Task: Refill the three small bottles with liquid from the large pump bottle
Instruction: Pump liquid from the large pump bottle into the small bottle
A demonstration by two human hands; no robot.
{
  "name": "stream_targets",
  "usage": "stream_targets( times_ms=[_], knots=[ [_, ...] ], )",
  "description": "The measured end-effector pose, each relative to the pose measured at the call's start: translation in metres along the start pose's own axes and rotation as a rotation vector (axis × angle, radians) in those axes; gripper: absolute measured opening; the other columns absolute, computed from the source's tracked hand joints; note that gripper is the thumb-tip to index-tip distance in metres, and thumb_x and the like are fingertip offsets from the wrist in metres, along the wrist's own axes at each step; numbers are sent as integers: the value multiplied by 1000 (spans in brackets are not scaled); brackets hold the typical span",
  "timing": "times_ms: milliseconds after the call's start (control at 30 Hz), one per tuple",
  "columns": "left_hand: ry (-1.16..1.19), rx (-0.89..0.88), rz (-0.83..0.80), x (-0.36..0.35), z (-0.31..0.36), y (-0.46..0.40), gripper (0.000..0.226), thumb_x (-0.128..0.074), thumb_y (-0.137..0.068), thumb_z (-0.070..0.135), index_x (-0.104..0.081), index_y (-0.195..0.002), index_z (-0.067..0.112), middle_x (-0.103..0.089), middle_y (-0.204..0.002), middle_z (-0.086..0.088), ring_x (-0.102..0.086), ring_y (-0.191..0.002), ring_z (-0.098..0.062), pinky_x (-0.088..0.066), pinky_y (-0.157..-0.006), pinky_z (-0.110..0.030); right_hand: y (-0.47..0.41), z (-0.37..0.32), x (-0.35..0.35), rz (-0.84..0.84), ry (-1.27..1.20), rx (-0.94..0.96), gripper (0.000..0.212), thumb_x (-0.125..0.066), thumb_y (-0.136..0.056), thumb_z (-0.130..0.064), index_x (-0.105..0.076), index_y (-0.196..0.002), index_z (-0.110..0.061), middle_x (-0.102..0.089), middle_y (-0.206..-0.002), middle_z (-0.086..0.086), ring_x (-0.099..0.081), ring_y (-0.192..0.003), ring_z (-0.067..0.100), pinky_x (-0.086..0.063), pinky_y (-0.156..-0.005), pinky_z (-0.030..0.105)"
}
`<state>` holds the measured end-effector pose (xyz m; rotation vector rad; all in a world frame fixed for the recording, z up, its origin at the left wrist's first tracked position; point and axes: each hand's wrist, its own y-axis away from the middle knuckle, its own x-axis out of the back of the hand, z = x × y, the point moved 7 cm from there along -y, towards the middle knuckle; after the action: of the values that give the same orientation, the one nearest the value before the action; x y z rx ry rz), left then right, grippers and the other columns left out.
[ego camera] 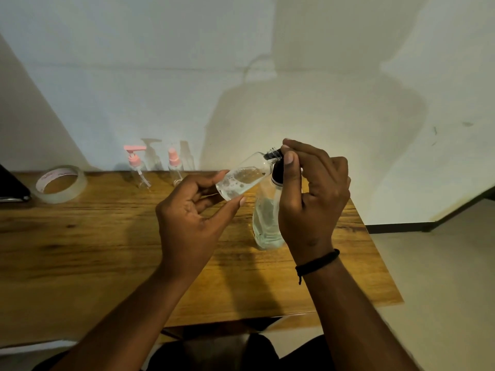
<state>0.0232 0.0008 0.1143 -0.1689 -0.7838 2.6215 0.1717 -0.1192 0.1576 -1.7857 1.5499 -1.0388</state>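
Note:
My left hand [192, 212] holds a small clear bottle [242, 176] tilted on its side, its open threaded neck pointing right and up; bubbly liquid lies inside. The large clear pump bottle [267, 220] stands on the wooden table [107, 250] just below that neck. My right hand [310, 188] has thumb and fingers curled round its black pump head [277, 171], whose nozzle meets the small bottle's neck. Two more small clear bottles stand at the table's back: one with a pink pump top [138, 170], one with a pink spray top [174, 167].
A roll of clear tape [61, 183] lies at the back left beside a dark object [12, 188] at the left edge. The white wall rises right behind the table. The table's right edge runs just past the pump bottle, with floor beyond.

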Motion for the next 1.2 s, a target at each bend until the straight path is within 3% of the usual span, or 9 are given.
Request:
stream_targets(
  times_ms=[167,433,633,800,900,1033,1200],
  knots=[
    [-21,-42,7,1,5,-2,45,-86,-77,2,-66,-117,7,-73,-113,-2,-75,-106,-12,-62,-85,-25,-6,-5,0,2,6,12,25,-56,-103,-23,-79,-96,-18,-76,-108,-11,-59,-88,19,-45,-70,49],
    [-3,-40,-10,-2,5,0,44,-86,-76,7,-67,-116,7,-74,-116,-1,-75,-108,-14,-63,-85,-28,0,6,2,24,-4,6,23,-57,-103,-20,-79,-101,-16,-73,-110,-13,-63,-88,21,-48,-71,55],
    [-8,-36,19,2,5,-2,44,-88,-75,2,-67,-114,6,-74,-112,-2,-76,-105,-13,-62,-84,-25,-5,-2,1,12,14,27,23,-57,-103,-21,-79,-99,-18,-77,-108,-10,-56,-87,13,-43,-70,45],
    [-27,-28,19,4,1,-2,44,-88,-76,5,-67,-115,7,-74,-113,-7,-75,-108,-17,-63,-84,-30,1,0,-3,-3,25,37,22,-57,-103,-21,-79,-101,-17,-74,-110,-12,-61,-89,21,-45,-73,47],
    [-21,-24,17,4,2,-1,43,-88,-76,8,-68,-114,8,-74,-114,-6,-75,-108,-18,-64,-84,-32,-2,-2,-1,2,25,47,22,-57,-102,-21,-79,-101,-17,-70,-110,-16,-59,-89,17,-45,-72,47],
    [-20,-27,22,4,4,-3,44,-87,-76,7,-67,-115,7,-74,-113,-5,-75,-107,-15,-63,-84,-27,-5,-3,0,6,41,53,22,-57,-103,-21,-79,-101,-16,-76,-110,-9,-59,-89,16,-44,-71,46],
    [-27,-35,20,5,3,-3,44,-88,-76,5,-67,-115,7,-74,-115,-7,-74,-109,-17,-63,-84,-29,-2,-2,-1,10,22,51,22,-57,-103,-21,-79,-102,-16,-70,-111,-16,-62,-88,21,-46,-71,50]
  ],
)
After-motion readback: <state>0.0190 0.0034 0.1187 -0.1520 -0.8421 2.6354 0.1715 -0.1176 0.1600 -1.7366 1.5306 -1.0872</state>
